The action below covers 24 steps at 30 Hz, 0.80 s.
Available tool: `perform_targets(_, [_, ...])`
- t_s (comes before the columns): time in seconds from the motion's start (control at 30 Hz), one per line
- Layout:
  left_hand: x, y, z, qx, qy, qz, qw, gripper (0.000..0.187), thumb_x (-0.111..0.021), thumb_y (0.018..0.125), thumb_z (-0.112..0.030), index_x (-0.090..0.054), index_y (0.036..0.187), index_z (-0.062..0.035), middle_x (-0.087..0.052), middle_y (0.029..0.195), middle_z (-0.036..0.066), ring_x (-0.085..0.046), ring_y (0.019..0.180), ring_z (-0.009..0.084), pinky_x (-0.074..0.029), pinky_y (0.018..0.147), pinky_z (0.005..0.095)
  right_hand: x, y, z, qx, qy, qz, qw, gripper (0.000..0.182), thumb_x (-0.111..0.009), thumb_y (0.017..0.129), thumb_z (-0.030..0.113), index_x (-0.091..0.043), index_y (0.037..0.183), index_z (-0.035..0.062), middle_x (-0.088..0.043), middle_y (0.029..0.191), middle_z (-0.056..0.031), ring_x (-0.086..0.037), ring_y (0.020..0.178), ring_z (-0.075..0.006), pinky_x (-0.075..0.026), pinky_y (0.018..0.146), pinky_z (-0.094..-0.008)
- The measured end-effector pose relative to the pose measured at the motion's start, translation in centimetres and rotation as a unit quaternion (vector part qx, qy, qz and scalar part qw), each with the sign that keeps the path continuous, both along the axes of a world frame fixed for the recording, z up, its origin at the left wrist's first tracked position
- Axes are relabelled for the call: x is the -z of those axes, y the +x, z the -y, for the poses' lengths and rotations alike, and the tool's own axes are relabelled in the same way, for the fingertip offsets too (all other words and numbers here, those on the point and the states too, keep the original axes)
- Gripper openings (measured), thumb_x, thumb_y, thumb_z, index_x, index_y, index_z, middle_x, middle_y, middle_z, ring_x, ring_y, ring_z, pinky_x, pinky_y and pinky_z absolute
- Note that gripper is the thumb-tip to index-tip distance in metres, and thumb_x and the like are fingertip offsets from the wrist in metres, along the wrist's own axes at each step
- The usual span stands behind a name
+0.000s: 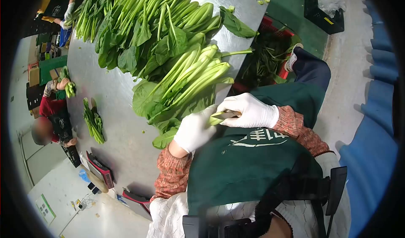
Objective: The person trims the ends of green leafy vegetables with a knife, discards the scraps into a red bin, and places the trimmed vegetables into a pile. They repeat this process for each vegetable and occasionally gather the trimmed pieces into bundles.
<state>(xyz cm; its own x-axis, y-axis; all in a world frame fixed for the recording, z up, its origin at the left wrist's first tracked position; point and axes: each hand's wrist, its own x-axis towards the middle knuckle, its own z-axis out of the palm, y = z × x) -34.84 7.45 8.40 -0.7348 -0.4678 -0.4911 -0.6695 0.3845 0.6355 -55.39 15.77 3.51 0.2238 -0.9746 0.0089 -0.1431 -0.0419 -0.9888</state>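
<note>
My left hand [196,128], in a white glove, is closed round a stalk of leafy greens [216,119], its pale cut end pointing right and its leaves [165,139] hanging out to the left. Close beside it, my right hand [249,110], also gloved in white, is closed on a small knife [230,114]. Only a short metal part of the knife shows, touching the stalk end; the fingers hide the rest. Just beyond my hands, a loose bunch of the same greens [190,77] lies at the table edge, stems to the right.
A large heap of greens [147,22] covers the far part of the metal table [122,107]. A red crate [291,32] with leaf scraps stands below the edge. Across the table, a person [55,111] holds greens; another person's gloved hand [69,11] is at the far end.
</note>
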Motion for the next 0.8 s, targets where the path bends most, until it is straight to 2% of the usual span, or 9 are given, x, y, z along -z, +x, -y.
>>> perform_targets(0.1, [0.1,0.8,0.1,-0.034,-0.066,-0.055,0.996,0.049,-0.064,0.076,-0.006,-0.062,0.126,-0.0033,-0.068,0.093,0.025,-0.068,0.087,0.0415,-0.055,0.078,0.0402,0.5,-1.7,-0.5,0.058,-0.006,-0.042,0.997,0.012,-0.070,0.079,0.011,-0.062,0.079,0.0032,-0.058,0.069,-0.0127,-0.060,0.060,-0.0289,-0.048,0.057,-0.0353])
perform_targets(0.17, [-1.7,1.5,1.2,-0.082,-0.103,-0.035,0.991,0.041,-0.065,0.077,-0.002,-0.067,0.118,-0.0037,-0.070,0.087,0.020,-0.071,0.079,0.0312,-0.055,0.074,0.0354,1.0,-5.0,-1.1,0.144,0.078,-0.057,0.985,0.010,-0.070,0.082,0.012,-0.064,0.083,0.0033,-0.063,0.070,-0.0095,-0.059,0.060,-0.0165,-0.048,0.058,-0.0299])
perform_targets(0.23, [-2.9,1.7,1.8,-0.129,-0.128,-0.029,0.983,0.030,-0.066,0.079,0.000,-0.069,0.109,-0.0029,-0.070,0.080,0.015,-0.071,0.072,0.0192,-0.055,0.068,0.0314,2.6,-9.0,-1.3,0.241,0.135,-0.208,0.938,0.014,-0.069,0.087,0.017,-0.070,0.094,0.0057,-0.068,0.074,-0.0091,-0.064,0.062,-0.0150,-0.050,0.060,-0.0294])
perform_targets(0.27, [-2.3,1.8,1.5,-0.180,-0.122,-0.022,0.976,0.024,-0.070,0.079,-0.002,-0.069,0.102,-0.0042,-0.069,0.079,0.015,-0.070,0.070,0.0249,-0.054,0.067,0.0330,2.6,-10.2,-1.5,0.280,0.111,-0.404,0.864,0.021,-0.070,0.089,0.023,-0.070,0.101,0.0052,-0.069,0.073,-0.0110,-0.067,0.063,-0.0176,-0.051,0.060,-0.0306])
perform_targets(0.33, [-3.4,-0.8,1.3,-0.113,-0.280,-0.049,0.952,0.022,-0.074,0.078,-0.005,-0.069,0.100,-0.0061,-0.069,0.082,0.014,-0.069,0.073,0.0309,-0.054,0.068,0.0352,1.5,-11.1,-0.5,0.335,0.140,-0.361,0.859,0.028,-0.070,0.091,0.028,-0.070,0.103,0.0036,-0.070,0.073,-0.0123,-0.069,0.063,-0.0193,-0.051,0.059,-0.0323])
perform_targets(0.43, [-0.2,-3.6,1.5,-0.081,-0.349,-0.067,0.931,0.039,-0.079,0.076,-0.011,-0.065,0.112,-0.0099,-0.066,0.101,0.012,-0.066,0.091,0.0319,-0.054,0.076,0.0377,3.5,-6.9,1.9,0.308,0.166,0.013,0.937,0.031,-0.061,0.096,0.029,-0.069,0.094,-0.0010,-0.067,0.065,-0.0060,-0.062,0.057,-0.0098,-0.048,0.055,-0.0284])
perform_targets(0.53, [1.9,-6.3,1.9,-0.062,-0.361,-0.061,0.929,0.046,-0.080,0.075,-0.015,-0.063,0.117,-0.0103,-0.064,0.111,0.011,-0.064,0.098,0.0308,-0.054,0.079,0.0375,1.9,-3.7,4.5,0.195,0.248,0.012,0.949,0.030,-0.060,0.097,0.026,-0.067,0.088,-0.0011,-0.068,0.070,-0.0074,-0.062,0.056,-0.0123,-0.049,0.054,-0.0296])
perform_targets(0.7, [2.6,-4.9,3.1,-0.091,-0.435,-0.120,0.888,0.039,-0.081,0.074,-0.015,-0.068,0.110,-0.0093,-0.066,0.096,0.008,-0.066,0.086,0.0293,-0.054,0.073,0.0364,0.6,-3.0,3.6,0.233,0.097,0.045,0.967,0.016,-0.063,0.093,0.018,-0.066,0.091,0.0025,-0.069,0.074,-0.0108,-0.068,0.062,-0.0208,-0.054,0.060,-0.0362])
perform_targets(0.8, [-0.7,-4.8,2.3,-0.107,-0.412,-0.134,0.895,0.037,-0.081,0.073,-0.011,-0.068,0.108,-0.0083,-0.066,0.092,0.010,-0.065,0.082,0.0294,-0.053,0.072,0.0360,-0.7,-2.2,2.8,0.247,-0.017,-0.182,0.951,0.019,-0.064,0.087,0.005,-0.067,0.105,0.0039,-0.070,0.080,-0.0105,-0.067,0.065,-0.0221,-0.052,0.061,-0.0323])
